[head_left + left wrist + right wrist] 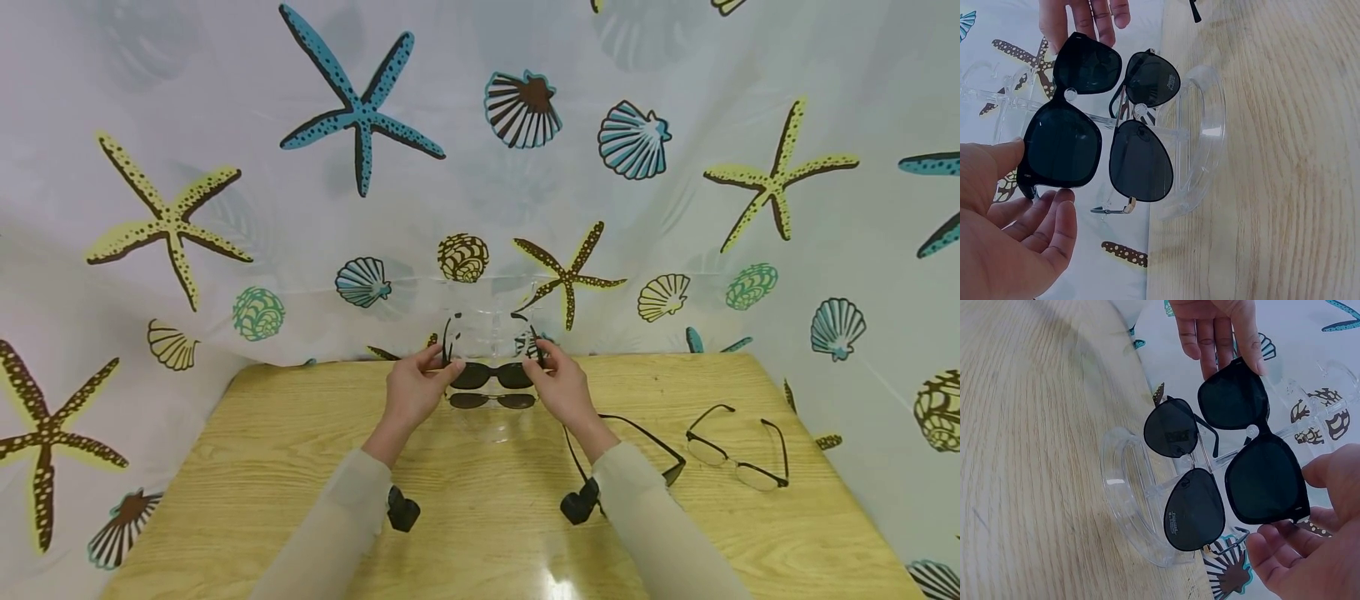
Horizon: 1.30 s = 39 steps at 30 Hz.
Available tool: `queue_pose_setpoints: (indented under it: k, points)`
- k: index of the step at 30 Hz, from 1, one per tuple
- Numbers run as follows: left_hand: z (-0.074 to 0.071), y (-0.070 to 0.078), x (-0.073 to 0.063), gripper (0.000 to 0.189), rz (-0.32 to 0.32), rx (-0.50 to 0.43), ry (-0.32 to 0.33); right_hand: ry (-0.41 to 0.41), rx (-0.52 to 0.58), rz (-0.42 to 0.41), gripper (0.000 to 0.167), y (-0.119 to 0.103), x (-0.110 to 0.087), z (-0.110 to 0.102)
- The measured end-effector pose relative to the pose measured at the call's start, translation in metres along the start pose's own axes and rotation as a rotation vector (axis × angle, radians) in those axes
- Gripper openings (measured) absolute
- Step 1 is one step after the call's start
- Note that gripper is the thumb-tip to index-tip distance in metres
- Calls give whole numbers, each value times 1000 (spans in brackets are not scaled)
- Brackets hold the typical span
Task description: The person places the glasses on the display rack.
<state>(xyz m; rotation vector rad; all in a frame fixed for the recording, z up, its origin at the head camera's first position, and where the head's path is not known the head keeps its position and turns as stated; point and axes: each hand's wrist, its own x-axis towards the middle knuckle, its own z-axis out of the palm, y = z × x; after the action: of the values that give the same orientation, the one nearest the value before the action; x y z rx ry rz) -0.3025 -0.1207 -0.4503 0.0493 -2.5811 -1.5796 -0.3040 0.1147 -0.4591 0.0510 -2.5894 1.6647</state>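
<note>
Both hands hold a pair of black-framed sunglasses (491, 377) by its two ends, at a clear plastic display stand (1213, 125). My left hand (417, 388) pinches the left end between thumb and fingers. At the other end, my right hand (561, 385) does the same, its thumb on the front of the frame. The bridge overlaps a clear peg of the stand in both wrist views. Just below hangs a second pair, thin-rimmed metal sunglasses (1194, 509), resting on the stand's lower part. The stand's upper arms rise above the hands.
On the wooden table (285, 467), black glasses (671, 472) lie partly under the right forearm. Farther right lie half-rim eyeglasses (738, 467) with temples spread. A white curtain (450, 183) printed with starfish and shells stands close behind the stand.
</note>
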Motion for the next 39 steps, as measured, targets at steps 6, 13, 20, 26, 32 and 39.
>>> queue_pose_setpoints:
  k: [6, 13, 20, 26, 32, 39]
  points:
    - [0, 0, -3, 65, 6, 4, -2, -5, -21, 1, 59, 1, -2, -4]
    - [0, -5, -15, 63, 19, -5, -12, -2, -48, 9, 59, 7, -12, -15]
    - [7, -10, -37, 59, 40, -9, 7, 21, -55, -7, 53, 14, -25, -25]
    - [15, -17, -51, 53, 49, -20, 44, 37, -40, -16, 49, 19, -40, -35]
    - [27, -23, -69, 45, 72, -47, 4, 42, -45, -38, 48, 27, -55, -50]
    - [50, -19, -99, 48, 113, -104, -147, 35, -53, -39, 48, 40, -70, -71]
